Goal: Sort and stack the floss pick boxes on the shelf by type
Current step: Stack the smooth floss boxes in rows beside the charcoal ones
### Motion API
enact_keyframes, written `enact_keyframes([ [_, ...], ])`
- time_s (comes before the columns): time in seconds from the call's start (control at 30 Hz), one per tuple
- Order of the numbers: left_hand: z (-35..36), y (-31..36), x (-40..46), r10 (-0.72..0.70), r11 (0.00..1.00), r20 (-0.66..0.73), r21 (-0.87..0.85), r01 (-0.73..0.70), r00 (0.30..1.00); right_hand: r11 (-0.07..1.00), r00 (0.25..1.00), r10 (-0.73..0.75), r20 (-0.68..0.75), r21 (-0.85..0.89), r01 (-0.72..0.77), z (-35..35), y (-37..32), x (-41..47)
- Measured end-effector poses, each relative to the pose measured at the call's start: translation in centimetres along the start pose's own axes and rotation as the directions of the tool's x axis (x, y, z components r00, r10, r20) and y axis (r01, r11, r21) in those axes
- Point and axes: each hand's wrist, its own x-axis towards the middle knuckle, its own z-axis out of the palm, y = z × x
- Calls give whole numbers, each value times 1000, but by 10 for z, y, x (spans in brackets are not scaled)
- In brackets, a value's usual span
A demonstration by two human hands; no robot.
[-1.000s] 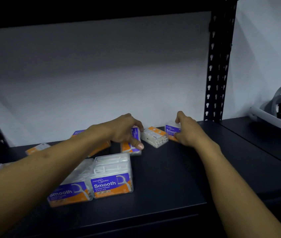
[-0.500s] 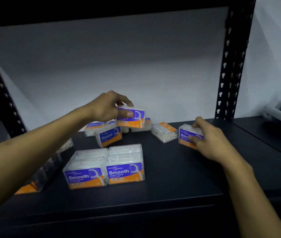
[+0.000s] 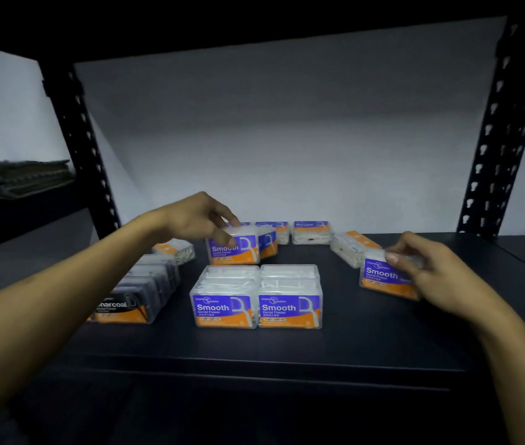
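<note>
Two Smooth boxes are in hand: my left hand [image 3: 201, 220] pinches one [image 3: 233, 248] by its top edge behind the front pair [image 3: 256, 297], fingers clamped on its lid; my right hand [image 3: 428, 274] grips another [image 3: 383, 277] at the shelf's [image 3: 286, 354] right, fingers curled round it. I judge these clear, rigid cases light and slick, best held across opposite walls. White picks show inside; the Charcoal box [image 3: 136, 293] is dark.

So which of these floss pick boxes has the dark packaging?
The clear plastic box labelled Charcoal, at the shelf's front left. Its label is black and its contents look dark; the other readable boxes, like the stacked Smooth pair, have purple-and-orange labels.
</note>
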Motion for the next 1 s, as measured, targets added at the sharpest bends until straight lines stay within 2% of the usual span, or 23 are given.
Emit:
enact_keyframes([
  [0.27, 19, -26, -2, -42, 992, 119, -117, 56, 992, 999, 999, -16, 40, 45, 15, 17, -10, 5],
  [0.47, 22, -30, -1, -9, 987, 119, -158, 28, 993, 998, 999, -23, 30, 57, 22, 20, -12, 7],
  [0.57, 25, -31, -1, 5, 987, 99, -160, 11, 995, 997, 993, -48, 108, 64, 41, 28, -22, 7],
  [0.63, 27, -33, -1, 4, 982, 95, -190, 14, 996, 999, 987, -53, 152, 6, 53, 35, -29, 9],
  [0.7, 28, -34, -2, 3, 973, 96, -231, 19, 995, 996, 985, -64, 163, -56, 74, 42, -36, 14],
  [0.77, 30, -34, -3, 6, 968, 98, -250, 19, 995, 997, 983, -56, 175, -42, 64, 47, -41, 19],
  [0.9, 29, -25, -8, -15, 977, 95, -210, 35, 995, 998, 975, -10, 220, 60, -3, 54, -51, 24],
  [1.0, 34, -16, -18, -36, 993, 76, -113, 44, 996, 997, 972, -44, 231, 70, 28, 61, -66, 18],
])
